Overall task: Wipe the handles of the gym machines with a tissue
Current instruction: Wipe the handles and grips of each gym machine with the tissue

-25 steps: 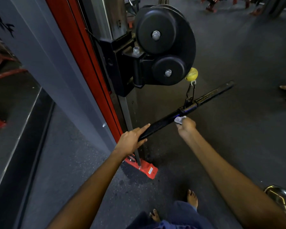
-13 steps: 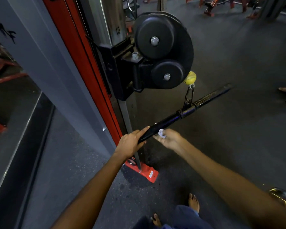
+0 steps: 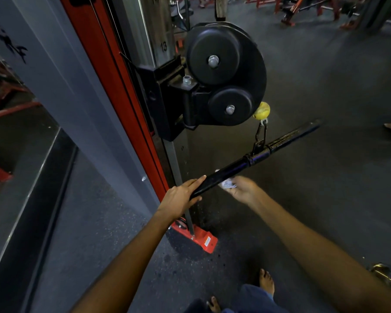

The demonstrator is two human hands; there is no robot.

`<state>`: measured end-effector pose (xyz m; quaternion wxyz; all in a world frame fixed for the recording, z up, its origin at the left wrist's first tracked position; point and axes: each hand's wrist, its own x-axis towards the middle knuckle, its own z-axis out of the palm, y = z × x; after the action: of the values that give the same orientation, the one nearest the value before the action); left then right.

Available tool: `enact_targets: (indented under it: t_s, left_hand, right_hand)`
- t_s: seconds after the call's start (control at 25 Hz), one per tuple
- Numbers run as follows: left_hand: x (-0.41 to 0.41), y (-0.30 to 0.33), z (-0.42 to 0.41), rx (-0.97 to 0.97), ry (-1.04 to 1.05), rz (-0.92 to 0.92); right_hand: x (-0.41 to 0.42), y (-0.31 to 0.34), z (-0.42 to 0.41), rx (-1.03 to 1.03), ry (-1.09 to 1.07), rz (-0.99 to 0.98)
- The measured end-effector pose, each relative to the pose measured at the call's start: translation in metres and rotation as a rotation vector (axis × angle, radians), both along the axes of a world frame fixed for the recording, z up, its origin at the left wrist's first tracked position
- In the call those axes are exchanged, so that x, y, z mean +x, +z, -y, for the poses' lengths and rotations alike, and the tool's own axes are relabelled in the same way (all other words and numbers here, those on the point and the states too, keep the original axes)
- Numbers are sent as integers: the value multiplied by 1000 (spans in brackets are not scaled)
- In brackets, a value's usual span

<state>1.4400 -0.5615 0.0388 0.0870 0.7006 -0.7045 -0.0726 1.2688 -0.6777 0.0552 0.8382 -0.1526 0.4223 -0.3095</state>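
The long straight black metal bar handle [image 3: 255, 159] hangs by a steel clip [image 3: 260, 136] from the yellow ball stopper [image 3: 261, 110] under the black double-pulley housing [image 3: 224, 73] of the red-framed cable machine [image 3: 113, 91], slanting from lower left to upper right above the dark rubber floor [image 3: 325, 181]. The left hand [image 3: 181, 197] holds the bar's near end, palm over it and thumb under, with the forefinger laid straight along the top. The right hand [image 3: 240, 189] sits just below the bar's near half, palm turned up, fingers curled round a small crumpled white tissue [image 3: 228, 184] pressed to the underside of the bar; a scrap of white also shows above the bar at that spot. Compared with half a second ago, the right hand and tissue remain on the near half of the bar, close to the left hand, whereas a second ago they were far up by the clip with the hand over the top of the bar. The left hand's hold has not changed. The person's bare feet [image 3: 266, 281] stand on the floor near the machine's red base foot [image 3: 203, 241], and a shiny metal bowl [image 3: 387, 276] lies at the right edge.
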Motion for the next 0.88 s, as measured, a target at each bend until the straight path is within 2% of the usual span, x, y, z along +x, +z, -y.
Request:
enact_targets:
  t_s: [0.08, 0.12, 0.2, 0.32, 0.4, 0.48, 0.52, 0.6, 0.68, 0.76, 0.8, 0.84, 0.88]
  left_hand:
    - [1, 1, 0, 2, 3, 41]
    - [2, 1, -1, 6, 10, 53]
    - [3, 1, -1, 21, 21, 58]
    - [4, 0, 1, 24, 7, 65]
    - [5, 2, 2, 11, -5, 68]
    - [7, 3, 2, 6, -3, 70]
    - [7, 2, 1, 6, 1, 71]
    - [6, 1, -1, 6, 4, 68]
    - [6, 2, 0, 8, 3, 60]
    - [6, 4, 2, -1, 3, 66]
    - [6, 4, 2, -9, 4, 68]
    - [6, 4, 1, -13, 5, 66]
    - [5, 4, 0, -10, 5, 59]
  right_hand:
    - [-14, 7, 31, 92, -232, 32]
    - [-14, 5, 35, 106, -281, 30]
    - [-4, 2, 16, 85, -174, 54]
    - [-3, 3, -1, 111, -58, -50]
    - [-19, 14, 22, 146, -179, -79]
    - [-30, 18, 38, 88, -310, -132]
    - [-31, 17, 35, 58, -295, -147]
    - [-27, 18, 10, -40, -92, -205]
    - [-24, 19, -5, -264, 97, -416]
    - [-27, 18, 0, -642, -107, -860]
    - [-29, 19, 2, -839, -182, -951]
    - [-29, 22, -2, -1080, -98, -999]
    - [-29, 18, -4, -1320, 103, -965]
